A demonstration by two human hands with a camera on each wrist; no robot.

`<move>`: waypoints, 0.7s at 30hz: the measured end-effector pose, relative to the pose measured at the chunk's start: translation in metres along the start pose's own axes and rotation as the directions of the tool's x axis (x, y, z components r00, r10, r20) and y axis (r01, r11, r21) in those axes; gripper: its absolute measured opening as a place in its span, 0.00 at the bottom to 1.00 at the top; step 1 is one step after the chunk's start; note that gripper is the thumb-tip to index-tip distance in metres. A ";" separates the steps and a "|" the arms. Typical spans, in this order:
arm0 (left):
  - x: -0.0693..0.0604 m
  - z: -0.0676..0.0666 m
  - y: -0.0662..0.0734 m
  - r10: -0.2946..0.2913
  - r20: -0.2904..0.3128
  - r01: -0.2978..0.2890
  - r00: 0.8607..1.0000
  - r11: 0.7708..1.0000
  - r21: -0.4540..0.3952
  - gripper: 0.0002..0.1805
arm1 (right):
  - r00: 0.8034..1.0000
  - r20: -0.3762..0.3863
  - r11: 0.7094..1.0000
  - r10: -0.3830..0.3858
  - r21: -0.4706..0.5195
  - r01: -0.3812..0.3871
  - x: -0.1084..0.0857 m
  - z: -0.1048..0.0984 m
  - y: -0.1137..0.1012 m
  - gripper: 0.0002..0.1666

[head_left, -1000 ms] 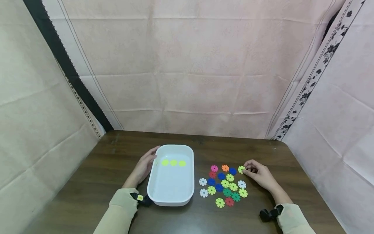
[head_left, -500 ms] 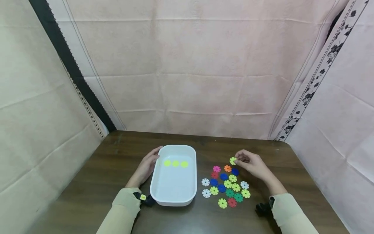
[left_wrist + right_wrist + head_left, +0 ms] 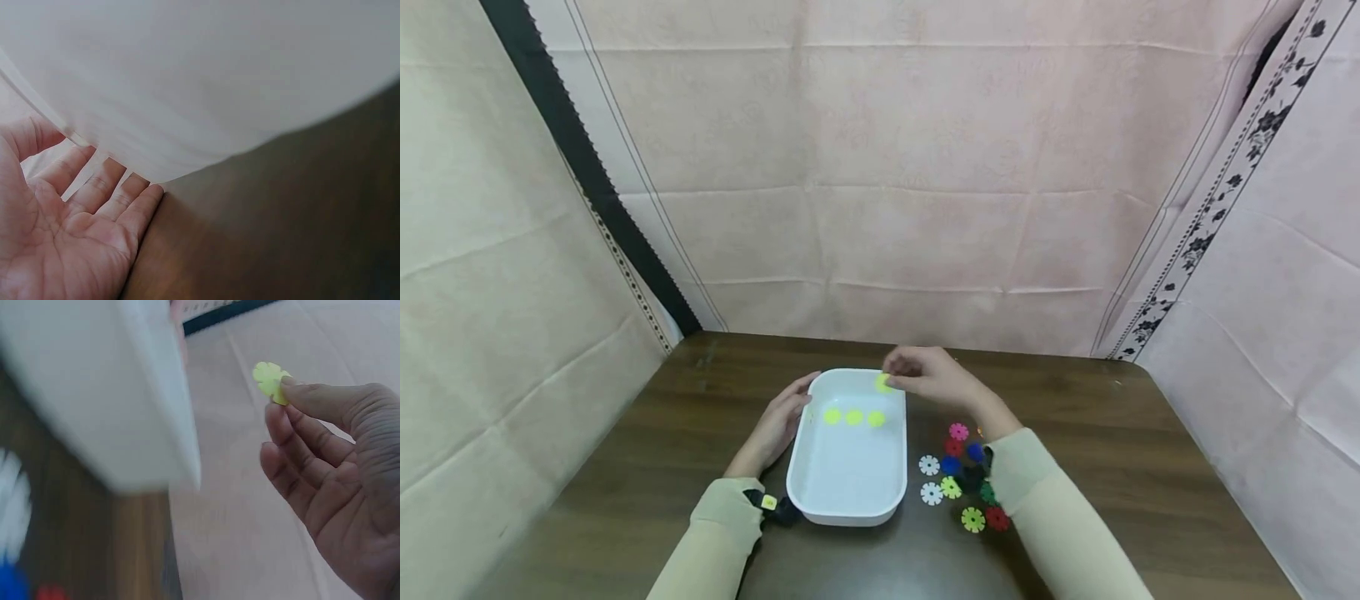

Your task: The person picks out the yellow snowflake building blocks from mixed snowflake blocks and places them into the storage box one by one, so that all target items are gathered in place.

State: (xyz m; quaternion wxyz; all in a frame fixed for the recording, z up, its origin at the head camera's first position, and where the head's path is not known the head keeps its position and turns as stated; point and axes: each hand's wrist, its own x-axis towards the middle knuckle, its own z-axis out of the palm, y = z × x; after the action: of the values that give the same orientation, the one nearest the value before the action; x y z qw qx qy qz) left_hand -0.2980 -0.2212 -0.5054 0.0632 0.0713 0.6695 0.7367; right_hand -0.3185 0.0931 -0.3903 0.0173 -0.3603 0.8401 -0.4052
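Observation:
A white rectangular tray (image 3: 846, 475) stands on the table, with three yellow-green discs (image 3: 853, 417) in a row inside it near its far end. My left hand (image 3: 775, 429) rests on the tray's left side; in the left wrist view its extended fingers (image 3: 100, 187) touch the outer wall. My right hand (image 3: 936, 379) is over the tray's far right corner. Between thumb and fingertips it pinches a yellow-green flower-shaped plastic disc (image 3: 270, 381), whose notched edge shows in the right wrist view.
Right of the tray, several flower-shaped discs lie loose on the brown table (image 3: 760, 567): white (image 3: 929, 465), pink (image 3: 958, 431), yellow-green (image 3: 973, 520), red (image 3: 997, 518), blue and green. The right forearm hides part of them. Pale cloth (image 3: 910, 208) hangs behind the table.
My right hand has carried the yellow-green disc leftward from the loose pieces to above the tray's far right corner. My left hand has stayed at the tray's side.

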 end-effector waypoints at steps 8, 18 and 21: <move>0.001 0.001 0.005 -0.024 0.023 0.024 0.999 1.000 -0.005 0.27 | 0.976 0.216 0.983 -0.011 0.183 -0.029 0.060 0.048 -0.018 0.08; 0.002 0.001 0.004 0.020 0.049 -0.019 0.999 1.000 -0.018 0.27 | 0.869 0.459 0.970 0.187 0.053 -0.237 0.069 0.087 0.004 0.07; 0.000 -0.001 0.004 0.024 0.042 -0.024 0.999 1.000 -0.007 0.27 | 0.861 0.470 0.973 0.193 0.021 -0.230 0.069 0.093 0.004 0.07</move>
State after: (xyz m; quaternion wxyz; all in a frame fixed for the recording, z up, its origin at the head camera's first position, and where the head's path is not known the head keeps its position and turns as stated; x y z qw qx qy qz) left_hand -0.2985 -0.2225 -0.5014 0.0687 0.0945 0.6646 0.7380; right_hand -0.3420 -0.0097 -0.4377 0.2761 -0.3514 0.8296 -0.3346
